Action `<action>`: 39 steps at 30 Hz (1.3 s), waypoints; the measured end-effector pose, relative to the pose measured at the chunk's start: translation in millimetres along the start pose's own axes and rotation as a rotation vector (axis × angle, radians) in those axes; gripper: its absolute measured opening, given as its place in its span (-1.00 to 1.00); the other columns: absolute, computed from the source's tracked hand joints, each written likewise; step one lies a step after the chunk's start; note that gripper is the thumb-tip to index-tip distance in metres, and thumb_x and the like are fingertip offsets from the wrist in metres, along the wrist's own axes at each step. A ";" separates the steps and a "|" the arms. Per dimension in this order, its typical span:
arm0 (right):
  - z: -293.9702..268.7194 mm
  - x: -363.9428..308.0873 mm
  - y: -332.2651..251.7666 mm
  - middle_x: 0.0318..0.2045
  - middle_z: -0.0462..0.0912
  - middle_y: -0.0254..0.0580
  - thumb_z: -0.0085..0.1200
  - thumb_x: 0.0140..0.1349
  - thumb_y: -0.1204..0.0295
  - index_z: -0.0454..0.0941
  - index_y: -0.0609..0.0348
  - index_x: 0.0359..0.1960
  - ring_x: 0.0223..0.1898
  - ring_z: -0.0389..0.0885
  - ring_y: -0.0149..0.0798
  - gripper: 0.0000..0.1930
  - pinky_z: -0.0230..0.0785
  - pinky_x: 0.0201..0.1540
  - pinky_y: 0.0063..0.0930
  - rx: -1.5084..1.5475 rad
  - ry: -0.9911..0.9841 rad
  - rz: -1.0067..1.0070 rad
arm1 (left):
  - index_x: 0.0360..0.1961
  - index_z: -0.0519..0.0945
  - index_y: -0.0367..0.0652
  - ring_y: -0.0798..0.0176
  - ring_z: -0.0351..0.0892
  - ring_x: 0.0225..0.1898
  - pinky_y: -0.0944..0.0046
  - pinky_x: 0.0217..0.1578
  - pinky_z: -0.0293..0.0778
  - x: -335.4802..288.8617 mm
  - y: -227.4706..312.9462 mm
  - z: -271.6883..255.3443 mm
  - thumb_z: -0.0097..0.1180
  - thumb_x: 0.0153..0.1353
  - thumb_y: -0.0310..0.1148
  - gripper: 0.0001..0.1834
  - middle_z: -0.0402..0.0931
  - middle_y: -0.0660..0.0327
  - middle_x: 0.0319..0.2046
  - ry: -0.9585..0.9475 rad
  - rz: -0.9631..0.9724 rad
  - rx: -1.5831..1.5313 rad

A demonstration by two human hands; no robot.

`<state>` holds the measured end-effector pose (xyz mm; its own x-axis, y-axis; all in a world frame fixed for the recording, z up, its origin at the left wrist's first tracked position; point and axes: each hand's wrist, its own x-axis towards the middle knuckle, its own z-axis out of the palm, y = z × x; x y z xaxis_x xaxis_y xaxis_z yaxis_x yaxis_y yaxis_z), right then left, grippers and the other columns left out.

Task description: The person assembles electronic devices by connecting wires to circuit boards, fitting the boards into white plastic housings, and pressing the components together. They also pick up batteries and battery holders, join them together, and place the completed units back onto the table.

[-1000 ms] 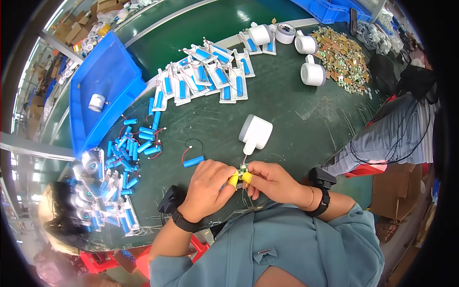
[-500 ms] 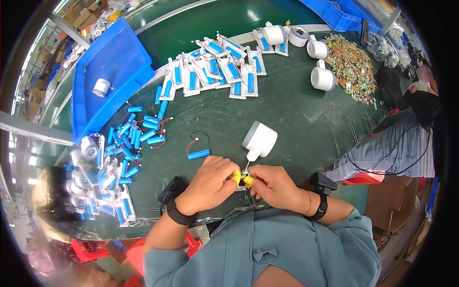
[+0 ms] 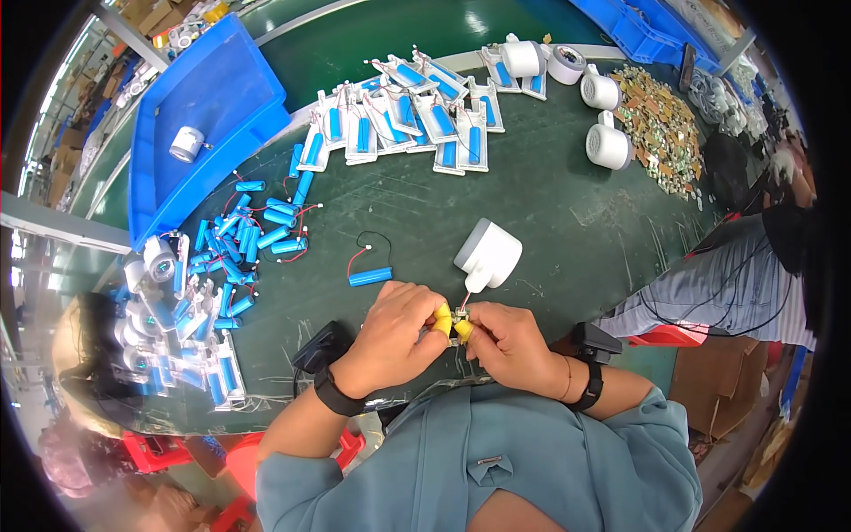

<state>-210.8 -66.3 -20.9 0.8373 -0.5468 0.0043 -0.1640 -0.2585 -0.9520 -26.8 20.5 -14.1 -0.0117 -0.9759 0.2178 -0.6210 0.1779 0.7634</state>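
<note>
At left, a blue bin [image 3: 199, 93] holds one white round-headed unit [image 3: 185, 144]; rightward, a loose blue battery [image 3: 370, 277] lies on the counter [image 3: 399, 199] just beyond the left hand [image 3: 399, 330], its grip pinched on a small circuit board [image 3: 461, 314]. The board sits between both hands, wires running to a white housing [image 3: 492, 254] beyond, the right hand [image 3: 514, 348] pinching its other side. Farther right, a blue crate's [image 3: 631, 35] contents are unclear.
</note>
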 end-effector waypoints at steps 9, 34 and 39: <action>-1.2 3.0 4.7 -0.52 0.55 -0.22 -0.07 0.21 0.66 0.53 0.30 -0.23 -0.57 0.60 -0.43 -0.85 0.40 -0.55 -0.57 -0.033 0.015 -0.030 | -0.34 0.42 -0.23 0.03 0.39 -0.43 0.11 -0.22 0.31 3.2 2.1 5.4 0.07 -0.08 -0.52 -0.79 0.36 0.14 -0.52 0.022 0.010 -0.034; -20.0 7.5 7.0 -0.35 0.66 -0.19 -0.15 0.36 0.55 0.51 0.30 -0.15 -0.34 0.68 -0.42 -0.83 0.53 -0.34 -0.57 0.296 -0.319 0.172 | -0.41 0.46 -0.20 0.06 0.35 -0.44 0.15 -0.18 0.28 14.2 2.6 -14.9 0.05 -0.13 -0.50 -0.83 0.34 0.16 -0.55 -0.194 0.081 -0.012; -39.2 -4.5 -16.9 -0.48 0.58 -0.20 0.05 0.20 0.57 0.52 0.25 -0.17 -0.49 0.59 -0.43 -0.84 0.43 -0.43 -0.56 -0.029 -0.120 0.064 | -0.41 0.48 -0.19 0.08 0.39 -0.42 0.17 -0.16 0.29 10.9 2.2 -10.1 0.09 -0.11 -0.49 -0.84 0.36 0.17 -0.55 -0.161 0.081 -0.028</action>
<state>-232.3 -90.6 7.2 0.8806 -0.4645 -0.0941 -0.2326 -0.2505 -0.9398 -20.4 11.5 -3.9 -0.1881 -0.9654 0.1807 -0.5911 0.2582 0.7642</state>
